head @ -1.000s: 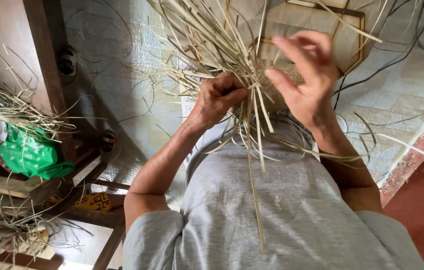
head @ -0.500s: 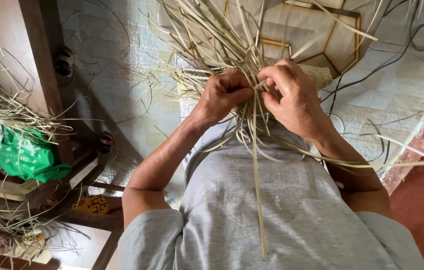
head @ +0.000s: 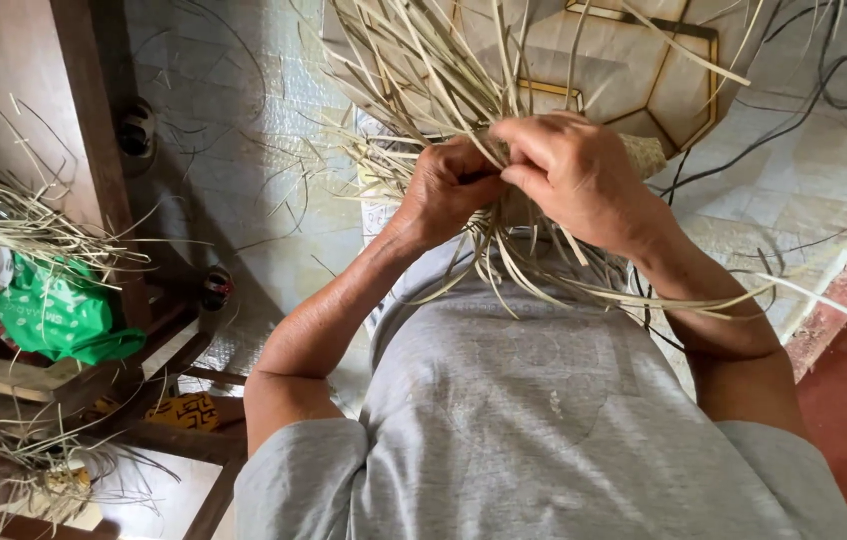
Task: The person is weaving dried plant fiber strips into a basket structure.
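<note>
A bundle of pale, dry, flat straw strips fans out above the person's grey shirt, in front of the chest, its gathered end held between both hands. The left hand is closed around the strips' gathered part. The right hand touches it, fingers curled and pinching strips. Behind lies a pale board with brown lines. A crumpled green plastic bag sits well apart on a wooden frame at the left.
</note>
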